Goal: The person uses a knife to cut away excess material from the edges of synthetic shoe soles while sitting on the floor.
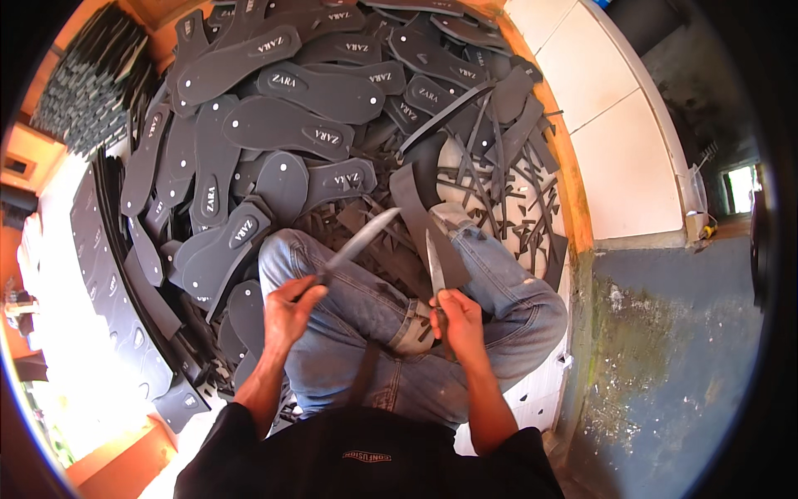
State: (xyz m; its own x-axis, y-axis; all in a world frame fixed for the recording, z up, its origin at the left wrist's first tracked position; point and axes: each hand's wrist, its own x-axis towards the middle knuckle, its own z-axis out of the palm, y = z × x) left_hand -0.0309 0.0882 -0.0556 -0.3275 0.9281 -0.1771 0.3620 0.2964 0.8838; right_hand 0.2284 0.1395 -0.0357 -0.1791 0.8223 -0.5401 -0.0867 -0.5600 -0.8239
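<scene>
My left hand (291, 312) is closed round the dark handle of a knife (363, 237), whose broad blade slants up to the right over my knee. In my right hand (457, 318) is a second tool with a narrow pointed metal blade (435, 264), its tip upward; it looks like another knife or a sharpening steel. The two blades stay apart. Just beyond the right blade a dark curved foam strip (421, 212) lies against my legs. Dark offcuts (328, 220) are scattered in front of my crossed legs, and black shoe insoles (289, 129) are heaped beyond them.
A tall stack of dark sheets (91, 83) stands at the far left. Large cut-out foam sheets (116, 283) lean along the left side. Narrow trimmings (524, 208) litter the floor at right, beside an orange edge (573, 183) and a white tiled ledge (611, 125).
</scene>
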